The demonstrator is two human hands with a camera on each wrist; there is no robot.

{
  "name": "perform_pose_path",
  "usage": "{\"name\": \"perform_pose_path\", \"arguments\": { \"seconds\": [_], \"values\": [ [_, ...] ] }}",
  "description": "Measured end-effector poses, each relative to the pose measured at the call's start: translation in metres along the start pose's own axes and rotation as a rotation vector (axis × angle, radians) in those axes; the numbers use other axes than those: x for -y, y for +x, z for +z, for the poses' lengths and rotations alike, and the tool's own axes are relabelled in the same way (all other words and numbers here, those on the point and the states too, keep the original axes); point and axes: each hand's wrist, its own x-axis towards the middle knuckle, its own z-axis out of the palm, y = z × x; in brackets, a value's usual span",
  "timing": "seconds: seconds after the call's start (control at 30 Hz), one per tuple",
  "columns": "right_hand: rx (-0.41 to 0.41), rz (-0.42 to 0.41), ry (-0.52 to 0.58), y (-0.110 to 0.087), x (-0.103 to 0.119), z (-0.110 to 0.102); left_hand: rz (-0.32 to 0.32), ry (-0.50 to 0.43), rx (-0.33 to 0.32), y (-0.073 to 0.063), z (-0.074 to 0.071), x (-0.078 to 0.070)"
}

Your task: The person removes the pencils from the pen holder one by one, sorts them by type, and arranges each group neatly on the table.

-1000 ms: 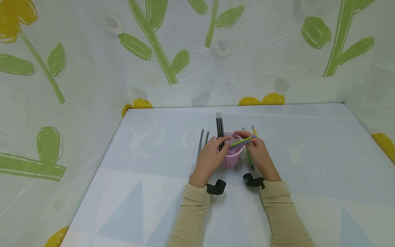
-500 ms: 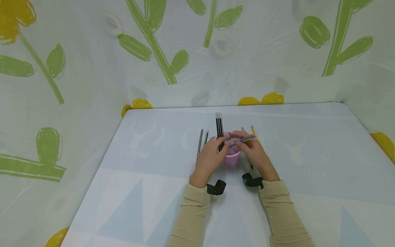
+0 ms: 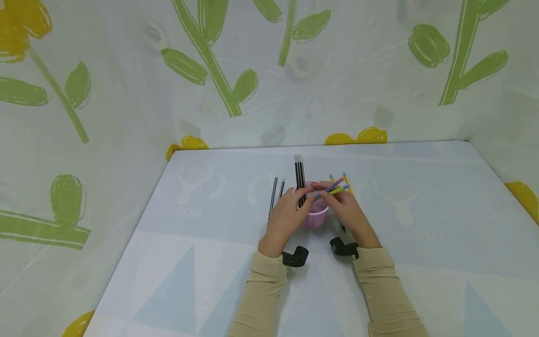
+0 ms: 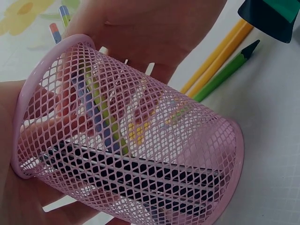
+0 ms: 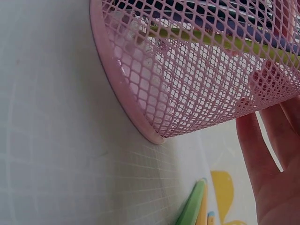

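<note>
A pink mesh pen cup stands between both hands. My left hand grips its left side near the rim, fingers curled round it. Inside the cup lean several black pencils, their pale ends up beside my left fingers. My right hand pinches a purple pencil with a pink end and a yellow-green pencil over the rim. In the left wrist view the lower parts of this purple pencil and yellow-green pencil show through the mesh, inside the cup.
Two black pencils lie on the table left of the cup. To the right lie yellow pencils and a green pencil, partly hidden by my right hand in the head view. A patterned cloth hangs behind the table.
In my right fingers the two coloured pencils have turned and spread apart, the pink end now standing above the yellow-green one. My right hand has shifted slightly left; my left hand stays put.
</note>
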Motion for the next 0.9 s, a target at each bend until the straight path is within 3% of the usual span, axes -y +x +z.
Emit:
{"name": "perform_pose_path", "arguments": {
  "seconds": [0.2, 0.53, 0.9],
  "values": [
    [-0.017, 0.008, -0.046, 0.003, -0.018, -0.001, 0.000, -0.001, 0.001, 0.000, 0.000, 0.001],
    [-0.025, 0.013, -0.054, 0.003, -0.018, -0.001, 0.011, 0.003, -0.007, 0.000, 0.001, 0.001],
    [-0.034, 0.046, -0.052, -0.004, 0.013, 0.002, 0.043, -0.040, -0.030, 0.000, 0.002, 0.001]
  ]
}}
